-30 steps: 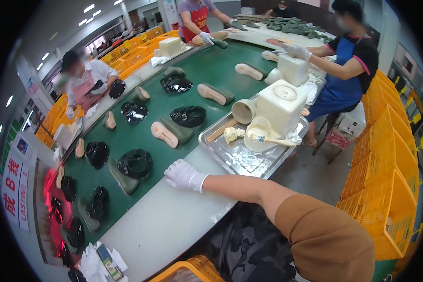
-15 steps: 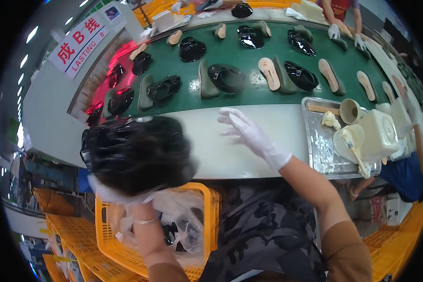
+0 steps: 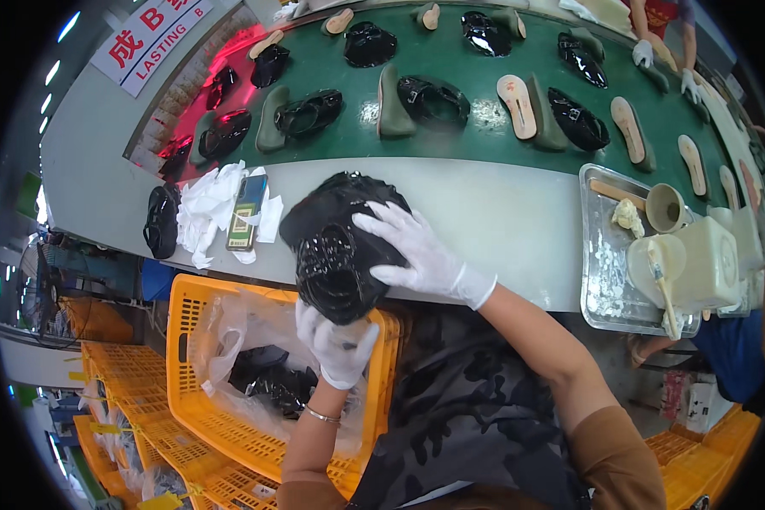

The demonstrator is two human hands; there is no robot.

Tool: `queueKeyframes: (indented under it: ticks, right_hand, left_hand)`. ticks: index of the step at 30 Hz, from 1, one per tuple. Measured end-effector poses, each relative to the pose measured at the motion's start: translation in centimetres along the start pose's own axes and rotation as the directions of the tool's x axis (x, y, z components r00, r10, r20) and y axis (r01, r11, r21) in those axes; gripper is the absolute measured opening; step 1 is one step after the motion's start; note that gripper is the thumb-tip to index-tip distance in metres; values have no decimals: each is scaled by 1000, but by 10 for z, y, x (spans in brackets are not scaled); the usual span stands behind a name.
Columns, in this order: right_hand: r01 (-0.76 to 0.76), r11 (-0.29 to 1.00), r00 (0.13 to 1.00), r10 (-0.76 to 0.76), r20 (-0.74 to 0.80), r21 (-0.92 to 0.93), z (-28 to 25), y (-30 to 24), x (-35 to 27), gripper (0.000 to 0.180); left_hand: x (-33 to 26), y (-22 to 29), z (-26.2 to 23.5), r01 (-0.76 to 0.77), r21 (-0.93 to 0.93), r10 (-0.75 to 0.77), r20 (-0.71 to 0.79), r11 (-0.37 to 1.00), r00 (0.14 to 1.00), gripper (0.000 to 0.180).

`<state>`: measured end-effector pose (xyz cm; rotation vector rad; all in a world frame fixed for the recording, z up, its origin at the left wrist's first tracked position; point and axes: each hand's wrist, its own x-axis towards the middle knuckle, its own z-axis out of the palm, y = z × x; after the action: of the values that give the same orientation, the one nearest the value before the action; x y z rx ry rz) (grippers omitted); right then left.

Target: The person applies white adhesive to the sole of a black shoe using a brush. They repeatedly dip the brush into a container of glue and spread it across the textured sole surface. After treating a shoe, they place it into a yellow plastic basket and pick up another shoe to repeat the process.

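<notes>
Underneath, left hand (image 3: 336,347) apparently gripping glossy black uppers (image 3: 331,251), right hand (image 3: 425,257) splayed against them

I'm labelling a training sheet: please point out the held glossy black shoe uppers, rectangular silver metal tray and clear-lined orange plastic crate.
Glossy black shoe uppers (image 3: 336,246): head view, bundle's middle.
Rectangular silver metal tray (image 3: 600,263): head view, bare floor.
Clear-lined orange plastic crate (image 3: 179,382): head view, left wall.

From here I count ten black uppers (image 3: 433,82) on the belt (image 3: 476,75), one beside the tissues (image 3: 206,208), one stack (image 3: 336,246) held up, one phone (image 3: 246,208), one sign (image 3: 150,45); the near tray (image 3: 608,285) has one stick (image 3: 618,191), one brush (image 3: 666,293).
</notes>
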<state>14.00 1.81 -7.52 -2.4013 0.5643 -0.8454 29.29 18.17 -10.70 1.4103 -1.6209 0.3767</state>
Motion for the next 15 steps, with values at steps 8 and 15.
queueKeyframes:
  ticks: [8, 15]
  right_hand:
    - [-114, 987, 973, 134, -188, 110, -16, 0, -31, 54]
    - [-257, 886, 907, 359, -220, 385, -32, -7, -97, 43]
  left_hand:
    - [22, -1, -2, 10, 151, -12, 12, 988, 1000, 46]
    - [16, 6, -5, 48, 64, -49, 0, 997, 999, 25]
